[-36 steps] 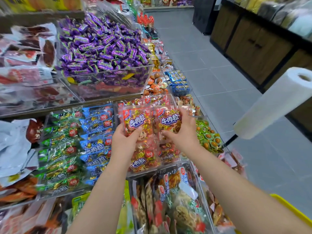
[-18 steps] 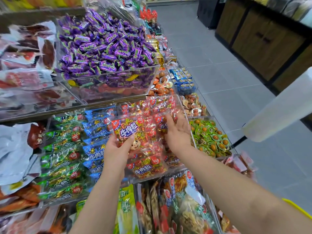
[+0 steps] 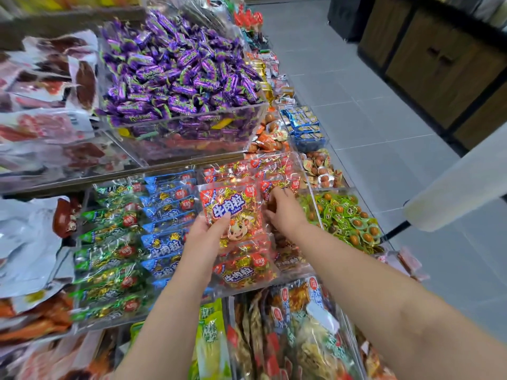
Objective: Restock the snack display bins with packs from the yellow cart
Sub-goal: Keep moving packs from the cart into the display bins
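Observation:
My left hand grips a red snack pack with blue lettering and a cartoon face, holding it upright over the clear bin of red packs. My right hand reaches into the right side of that same bin, its fingers curled round another red pack among the packs lying there. More red packs lie flat at the front of the bin. The yellow cart is out of view.
Blue packs and green packs fill the bins to the left. A big bin of purple candies stands behind. Green-wrapped snacks lie to the right. A white paper roll juts in at right over the grey aisle floor.
Both hands have come down toward the red-pack bin. My right hand lowered its pack into the bin's right side; my left hand shifted its pack rightward.

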Tool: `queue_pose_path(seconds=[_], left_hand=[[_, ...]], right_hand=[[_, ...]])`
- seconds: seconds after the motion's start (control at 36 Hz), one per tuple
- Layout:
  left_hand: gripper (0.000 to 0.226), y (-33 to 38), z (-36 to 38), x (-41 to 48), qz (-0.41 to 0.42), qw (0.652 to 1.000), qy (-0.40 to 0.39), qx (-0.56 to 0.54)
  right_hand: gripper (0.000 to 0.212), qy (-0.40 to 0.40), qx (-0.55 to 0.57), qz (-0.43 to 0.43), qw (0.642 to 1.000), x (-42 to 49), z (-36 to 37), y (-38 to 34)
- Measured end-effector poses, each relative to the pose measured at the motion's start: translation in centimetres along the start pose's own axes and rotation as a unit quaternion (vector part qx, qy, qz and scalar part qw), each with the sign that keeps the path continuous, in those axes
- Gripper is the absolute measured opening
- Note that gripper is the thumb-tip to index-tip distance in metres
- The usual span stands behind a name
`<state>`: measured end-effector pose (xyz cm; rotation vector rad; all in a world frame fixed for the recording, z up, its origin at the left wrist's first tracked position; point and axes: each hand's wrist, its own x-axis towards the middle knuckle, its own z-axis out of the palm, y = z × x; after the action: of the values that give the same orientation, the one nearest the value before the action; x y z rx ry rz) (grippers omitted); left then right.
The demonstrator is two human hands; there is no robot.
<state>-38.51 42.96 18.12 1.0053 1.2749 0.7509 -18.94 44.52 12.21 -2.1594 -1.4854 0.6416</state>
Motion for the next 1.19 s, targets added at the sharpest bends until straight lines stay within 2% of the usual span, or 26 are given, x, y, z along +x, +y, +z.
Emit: queue_pose_path(seconds=[0.06,0.11,0.17,0.19,0.22,0.31,0.39,0.42,0.47,0.53,0.58,0.69,0.78,0.86,0.94,1.03,1.11,1.14,1.19], left_hand=[[0.012,0.2,0.2,-0.2,0.003,1.000,-0.005,0.029],[0.030,0.3,0.5,-0.6,0.009,0.999,-0.021,0.047],[0.071,0.6,1.0,-1.0,0.013,0.995,-0.047,0.085],[0.086,0.6,1.4,-1.2,0.016,0.992,-0.061,0.105],[0.090,0.6,1.7,-1.2,0.028,0.990,-0.070,0.122],[0.091,0.4,2.6,-1.3,0.076,0.971,-0.081,0.214],[0.107,0.1,2.7,-1.1,0.128,0.920,-0.105,0.356],[0.118,-0.2,2.5,-0.9,0.146,0.890,-0.121,0.415],[0.140,-1.0,2.2,-0.2,0.166,0.808,-0.153,0.544],[0.150,-1.9,2.2,0.6,0.171,0.737,-0.161,0.634],[0.152,-2.4,2.3,1.1,0.176,0.705,-0.140,0.673],[0.151,-2.3,2.8,1.7,0.175,0.685,-0.100,0.700],[0.152,-2.1,3.1,2.1,0.155,0.669,-0.109,0.718],[0.152,-2.0,3.1,2.4,0.150,0.665,-0.114,0.723],[0.151,-2.1,3.0,2.6,0.153,0.659,-0.112,0.728],[0.150,-2.2,3.1,2.7,0.151,0.651,-0.111,0.736],[0.148,-2.2,3.2,2.7,0.152,0.644,-0.109,0.742],[0.148,-2.2,3.3,2.8,0.151,0.643,-0.108,0.743],[0.148,-2.2,3.3,2.9,0.150,0.643,-0.107,0.744]], right_hand=[[0.014,-0.021,0.098,0.010,0.995,-0.7,-1.1,0.0],[0.009,-0.017,0.211,0.033,0.977,-1.7,-2.8,-0.4],[0.021,-0.031,0.356,0.074,0.931,-2.5,-4.5,-0.9],[0.028,-0.056,0.418,0.082,0.903,-2.8,-5.3,-1.1],[0.036,-0.082,0.443,0.073,0.890,-3.0,-5.9,-1.2],[0.048,-0.110,0.355,0.015,0.928,-3.6,-7.4,-1.3],[0.048,-0.048,0.353,0.027,0.934,-3.8,-8.6,-0.4],[0.046,-0.015,0.361,0.036,0.932,-3.7,-9.0,0.3],[0.042,0.047,0.372,0.048,0.926,-3.5,-9.4,1.6],[0.039,0.081,0.340,0.061,0.935,-3.6,-9.4,2.6],[0.037,0.076,0.298,0.075,0.949,-3.7,-8.9,3.0],[0.034,0.038,0.236,0.067,0.969,-3.6,-6.9,2.1],[0.037,0.055,0.165,0.048,0.984,-3.2,-5.6,0.7],[0.055,0.062,-0.009,0.002,0.998,-3.1,-4.4,0.3],[0.073,0.070,-0.173,-0.048,0.981,-3.7,-3.4,0.7],[0.081,0.072,-0.218,-0.104,0.968,-4.4,-3.2,1.1],[0.089,-0.018,-0.293,-0.211,0.932,-5.2,-2.6,1.7],[0.090,-0.048,-0.315,-0.225,0.921,-5.4,-2.2,2.1],[0.091,-0.066,-0.325,-0.204,0.921,-5.5,-1.3,2.8]])
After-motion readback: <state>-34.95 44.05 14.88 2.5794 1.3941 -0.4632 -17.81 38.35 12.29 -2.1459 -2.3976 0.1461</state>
